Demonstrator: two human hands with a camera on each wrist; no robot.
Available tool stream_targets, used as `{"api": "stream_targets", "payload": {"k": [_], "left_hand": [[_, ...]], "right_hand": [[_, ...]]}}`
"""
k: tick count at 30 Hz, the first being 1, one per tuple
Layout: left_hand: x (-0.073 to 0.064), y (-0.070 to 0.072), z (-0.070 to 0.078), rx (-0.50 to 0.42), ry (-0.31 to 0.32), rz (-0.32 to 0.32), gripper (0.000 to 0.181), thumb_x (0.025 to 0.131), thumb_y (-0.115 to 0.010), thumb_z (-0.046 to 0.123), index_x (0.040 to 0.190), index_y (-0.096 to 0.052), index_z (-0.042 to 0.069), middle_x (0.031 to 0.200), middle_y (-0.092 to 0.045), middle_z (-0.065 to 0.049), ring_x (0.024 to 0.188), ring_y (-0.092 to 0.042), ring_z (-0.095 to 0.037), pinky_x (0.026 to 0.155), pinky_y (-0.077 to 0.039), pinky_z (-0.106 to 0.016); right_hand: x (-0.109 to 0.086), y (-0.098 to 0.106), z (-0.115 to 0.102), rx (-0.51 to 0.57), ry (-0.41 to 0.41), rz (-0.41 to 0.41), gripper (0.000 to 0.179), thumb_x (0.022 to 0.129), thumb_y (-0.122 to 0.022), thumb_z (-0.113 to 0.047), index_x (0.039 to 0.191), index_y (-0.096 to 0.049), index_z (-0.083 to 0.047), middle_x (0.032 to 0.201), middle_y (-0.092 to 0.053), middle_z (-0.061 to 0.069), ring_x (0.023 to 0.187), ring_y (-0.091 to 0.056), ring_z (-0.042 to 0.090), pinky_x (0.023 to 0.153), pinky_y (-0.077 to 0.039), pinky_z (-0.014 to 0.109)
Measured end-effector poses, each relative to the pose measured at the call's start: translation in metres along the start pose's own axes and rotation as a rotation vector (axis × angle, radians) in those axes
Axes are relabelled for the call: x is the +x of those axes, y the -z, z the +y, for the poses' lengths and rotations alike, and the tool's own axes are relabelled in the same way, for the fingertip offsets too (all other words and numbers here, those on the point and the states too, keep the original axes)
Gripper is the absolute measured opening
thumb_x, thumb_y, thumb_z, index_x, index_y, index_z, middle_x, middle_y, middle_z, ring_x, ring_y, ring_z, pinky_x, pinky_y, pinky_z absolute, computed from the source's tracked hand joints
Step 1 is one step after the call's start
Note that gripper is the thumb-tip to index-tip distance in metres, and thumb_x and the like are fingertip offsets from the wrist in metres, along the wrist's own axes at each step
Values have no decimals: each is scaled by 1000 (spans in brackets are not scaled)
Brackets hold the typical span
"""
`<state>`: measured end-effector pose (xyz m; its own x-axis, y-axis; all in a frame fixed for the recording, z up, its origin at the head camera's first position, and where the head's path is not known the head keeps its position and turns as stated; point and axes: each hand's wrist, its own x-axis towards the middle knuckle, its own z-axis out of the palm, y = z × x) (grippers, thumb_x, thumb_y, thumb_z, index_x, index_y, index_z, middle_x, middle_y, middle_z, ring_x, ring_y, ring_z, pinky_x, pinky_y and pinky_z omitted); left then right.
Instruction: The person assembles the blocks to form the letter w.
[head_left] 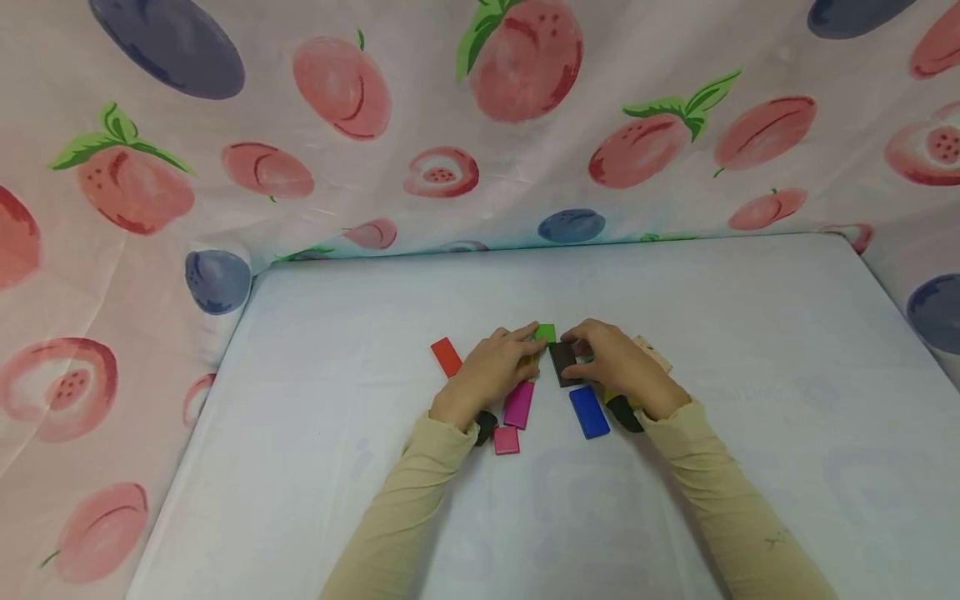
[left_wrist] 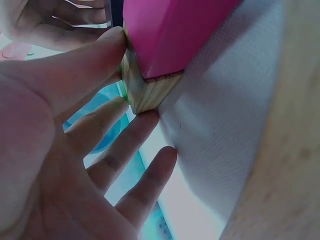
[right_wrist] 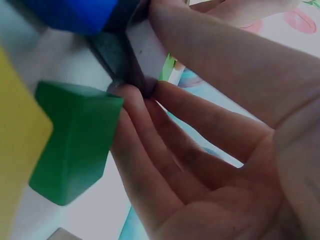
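Observation:
My left hand (head_left: 491,371) pinches a plain wooden block (left_wrist: 150,95) between thumb and fingertips. A magenta block (head_left: 519,406) lies against that block's near end. My right hand (head_left: 618,364) holds a dark, nearly black block (head_left: 564,364) upright, thumb on one side and fingertips on the other. Between the two hands, at the far end, stands a light green block (head_left: 545,332). Nearer than the dark block is a blue block (head_left: 589,412). Under the right palm a dark green block (right_wrist: 75,140) shows in the right wrist view.
A red block (head_left: 446,357) lies left of the left hand, a small pink block (head_left: 506,440) below the magenta one. A pale block (head_left: 652,353) and a yellow piece (right_wrist: 20,135) are near the right hand. Fruit-patterned cloth (head_left: 360,200) hangs behind the white table (head_left: 300,500).

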<state>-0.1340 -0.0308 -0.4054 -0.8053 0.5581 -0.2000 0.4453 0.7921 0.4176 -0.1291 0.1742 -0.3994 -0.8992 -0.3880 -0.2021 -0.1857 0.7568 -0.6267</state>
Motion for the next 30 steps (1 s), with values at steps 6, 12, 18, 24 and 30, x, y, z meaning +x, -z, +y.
{"api": "stream_targets", "payload": {"k": [6,12,18,24,30], "left_hand": [[1,0,0,16,-6,8,48,99,-62,27,145,-52,20,159,-36,-1,130,-48,-24,106,-45,-40],[1,-1,0,32,-23,23,48,99,-63,27,145,-53,19,159,-37,-3,131,-48,-26,106,-45,-40],[1,-2,-1,35,-21,25,47,99,-63,28,145,-53,20,159,-37,-3,132,-48,-25,107,-45,-40],[2,-3,-2,44,-24,32,47,99,-62,29,145,-53,20,159,-37,-3,133,-47,-26,108,-44,-40],[2,-4,-2,56,-26,32,48,99,-62,30,145,-52,20,159,-37,-3,134,-48,-26,109,-44,-41]], "right_hand": [[4,1,3,19,22,-17,47,85,-77,-6,126,-60,11,117,-62,23,109,-62,38,92,-54,48],[6,2,3,35,12,-21,47,84,-78,-6,125,-61,10,117,-62,23,108,-62,37,92,-54,48],[8,2,3,44,1,-28,47,84,-78,-6,125,-61,10,117,-62,22,108,-62,37,91,-54,47],[7,2,2,51,-8,-24,47,84,-78,-6,125,-61,10,118,-62,23,109,-62,37,91,-54,48],[8,3,3,42,-18,-30,48,84,-78,-7,126,-61,10,118,-62,23,108,-63,37,91,-55,47]]}}
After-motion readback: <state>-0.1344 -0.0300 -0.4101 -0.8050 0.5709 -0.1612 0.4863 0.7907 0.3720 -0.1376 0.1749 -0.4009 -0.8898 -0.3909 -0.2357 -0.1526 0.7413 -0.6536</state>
